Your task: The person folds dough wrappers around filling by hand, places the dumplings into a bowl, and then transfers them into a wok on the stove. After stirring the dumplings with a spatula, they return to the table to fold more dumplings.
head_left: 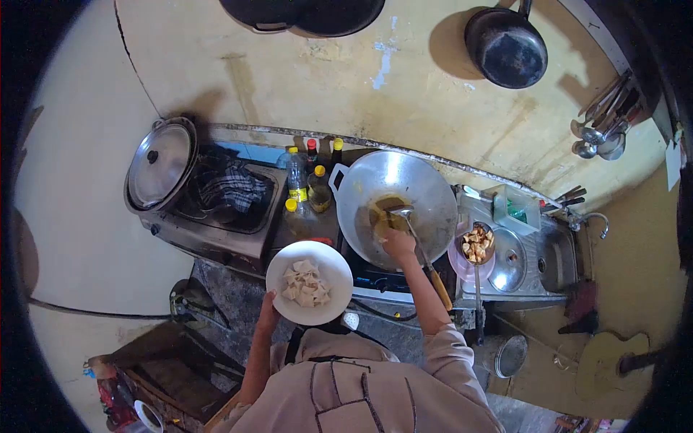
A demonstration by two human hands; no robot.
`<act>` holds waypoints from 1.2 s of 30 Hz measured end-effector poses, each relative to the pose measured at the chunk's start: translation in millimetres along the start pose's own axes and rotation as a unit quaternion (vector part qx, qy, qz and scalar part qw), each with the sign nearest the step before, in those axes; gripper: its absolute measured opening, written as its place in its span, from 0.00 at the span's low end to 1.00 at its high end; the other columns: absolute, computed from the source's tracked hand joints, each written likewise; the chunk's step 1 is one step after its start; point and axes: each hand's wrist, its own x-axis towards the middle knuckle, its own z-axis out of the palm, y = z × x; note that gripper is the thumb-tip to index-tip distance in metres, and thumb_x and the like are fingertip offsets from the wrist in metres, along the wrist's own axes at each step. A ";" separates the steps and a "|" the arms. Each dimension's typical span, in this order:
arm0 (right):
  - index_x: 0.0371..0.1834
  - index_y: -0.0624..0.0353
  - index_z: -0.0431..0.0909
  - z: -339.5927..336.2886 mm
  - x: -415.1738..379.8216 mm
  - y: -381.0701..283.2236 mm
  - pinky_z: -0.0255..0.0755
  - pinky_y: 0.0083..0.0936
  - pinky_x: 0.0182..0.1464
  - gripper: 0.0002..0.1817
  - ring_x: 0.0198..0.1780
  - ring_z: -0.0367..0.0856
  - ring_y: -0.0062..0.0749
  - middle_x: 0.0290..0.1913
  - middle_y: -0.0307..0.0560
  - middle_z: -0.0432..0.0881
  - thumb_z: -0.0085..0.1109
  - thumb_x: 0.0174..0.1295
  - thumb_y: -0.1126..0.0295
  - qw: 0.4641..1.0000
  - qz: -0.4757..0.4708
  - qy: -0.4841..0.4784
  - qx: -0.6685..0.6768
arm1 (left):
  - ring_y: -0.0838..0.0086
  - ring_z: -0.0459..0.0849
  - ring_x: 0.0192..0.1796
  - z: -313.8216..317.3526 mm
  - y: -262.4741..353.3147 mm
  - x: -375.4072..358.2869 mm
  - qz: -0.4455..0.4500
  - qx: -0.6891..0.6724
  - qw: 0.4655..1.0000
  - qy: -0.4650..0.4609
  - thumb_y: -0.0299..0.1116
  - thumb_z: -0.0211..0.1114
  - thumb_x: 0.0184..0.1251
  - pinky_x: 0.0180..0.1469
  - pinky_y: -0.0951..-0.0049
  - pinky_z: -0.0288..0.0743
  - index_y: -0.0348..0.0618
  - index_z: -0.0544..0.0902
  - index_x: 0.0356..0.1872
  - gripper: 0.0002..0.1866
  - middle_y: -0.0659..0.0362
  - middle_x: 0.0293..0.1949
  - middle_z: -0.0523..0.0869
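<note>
My left hand (270,309) grips the edge of a white bowl (275,271) with pale, flat cut pieces (306,283) in it. Inside a large metal wok (426,189) on the stove, my right hand (398,244) reaches down close over brownish oil (382,211). Its fingers are together; anything in them is too small to make out. A spatula (420,249) with a wooden handle leans in the wok, its blade at the oil, beside my right hand.
Browned pieces (478,242) lie in a long-handled strainer over a pink plate (462,261), right of the wok. Bottles (317,189) stand left of it. Further left are a second stove (209,238) and a lidded pot (160,164). A sink (557,263) is at right.
</note>
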 end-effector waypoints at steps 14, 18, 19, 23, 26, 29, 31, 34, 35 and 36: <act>0.28 0.50 0.76 40.4 25.4 7.6 0.74 0.35 0.34 0.05 0.35 0.79 0.42 0.30 0.48 0.80 0.50 0.50 0.69 0.995 -0.045 0.076 -0.056 | 0.66 0.71 0.54 -25.2 -18.2 8.4 0.003 -0.025 1.000 0.007 0.48 0.44 0.62 0.57 0.69 0.63 0.34 0.63 0.56 0.28 0.50 0.52 0.72; 0.27 0.50 0.76 3.7 13.6 3.0 0.73 0.37 0.31 0.05 0.34 0.79 0.42 0.29 0.48 0.79 0.50 0.49 0.68 0.990 -0.076 0.114 -0.036 | 0.66 0.72 0.53 0.8 5.5 3.4 -0.024 -0.009 1.000 0.006 0.48 0.44 0.62 0.55 0.70 0.65 0.33 0.64 0.55 0.28 0.51 0.51 0.72; 0.26 0.50 0.76 0.3 11.7 3.4 0.73 0.37 0.31 0.04 0.33 0.79 0.42 0.28 0.48 0.79 0.51 0.49 0.68 0.986 -0.081 0.144 -0.037 | 0.67 0.72 0.53 -1.9 2.6 6.5 -0.028 0.003 1.000 -0.007 0.48 0.44 0.62 0.54 0.70 0.65 0.33 0.64 0.54 0.28 0.51 0.51 0.73; 0.23 0.50 0.76 -18.3 5.0 5.9 0.73 0.37 0.30 0.04 0.30 0.79 0.41 0.25 0.46 0.79 0.51 0.47 0.68 0.990 -0.065 0.128 -0.013 | 0.70 0.74 0.50 7.5 6.6 11.9 -0.040 0.023 0.999 -0.029 0.49 0.45 0.62 0.50 0.72 0.68 0.33 0.65 0.53 0.28 0.52 0.49 0.74; 0.21 0.49 0.78 -50.3 -13.7 0.5 0.73 0.35 0.31 0.04 0.27 0.79 0.41 0.25 0.46 0.79 0.54 0.46 0.66 0.993 -0.002 0.112 0.047 | 0.66 0.75 0.49 4.4 -4.0 23.7 -0.043 0.042 0.997 -0.038 0.51 0.45 0.60 0.50 0.69 0.69 0.34 0.64 0.54 0.30 0.51 0.49 0.74; 0.26 0.49 0.80 -87.5 -45.7 -6.2 0.73 0.32 0.31 0.05 0.28 0.79 0.40 0.27 0.45 0.80 0.56 0.46 0.68 0.977 0.011 0.134 0.163 | 0.64 0.75 0.49 8.4 -4.2 25.3 -0.049 0.087 0.994 -0.037 0.51 0.44 0.60 0.50 0.66 0.70 0.33 0.64 0.55 0.31 0.49 0.49 0.74; 0.28 0.50 0.80 -89.9 -57.3 -4.3 0.73 0.31 0.32 0.06 0.31 0.79 0.41 0.28 0.46 0.81 0.56 0.46 0.70 0.958 -0.004 0.146 0.246 | 0.65 0.74 0.49 22.8 4.1 20.7 -0.071 0.066 0.995 -0.032 0.51 0.44 0.60 0.52 0.68 0.68 0.33 0.64 0.55 0.30 0.50 0.49 0.73; 0.32 0.52 0.80 -98.4 -81.2 -15.6 0.73 0.30 0.34 0.09 0.33 0.79 0.42 0.31 0.47 0.81 0.55 0.47 0.72 0.920 -0.073 0.135 0.362 | 0.68 0.73 0.51 39.3 8.8 18.8 -0.106 -0.016 0.993 -0.047 0.49 0.45 0.61 0.54 0.70 0.64 0.35 0.64 0.54 0.29 0.53 0.48 0.74; 0.34 0.52 0.80 -102.8 -90.0 -23.3 0.73 0.29 0.35 0.09 0.33 0.79 0.42 0.33 0.48 0.81 0.55 0.48 0.73 0.903 -0.104 0.127 0.398 | 0.69 0.73 0.51 38.3 4.2 23.1 -0.104 -0.022 0.992 -0.067 0.49 0.45 0.61 0.54 0.70 0.63 0.35 0.64 0.55 0.29 0.53 0.49 0.73; 0.34 0.53 0.79 -107.4 -99.2 -32.6 0.73 0.30 0.36 0.10 0.34 0.79 0.42 0.33 0.48 0.80 0.55 0.47 0.74 0.904 -0.113 0.105 0.398 | 0.69 0.72 0.51 38.2 1.4 26.1 -0.102 -0.028 0.991 -0.087 0.49 0.45 0.61 0.54 0.70 0.63 0.35 0.63 0.55 0.29 0.53 0.49 0.73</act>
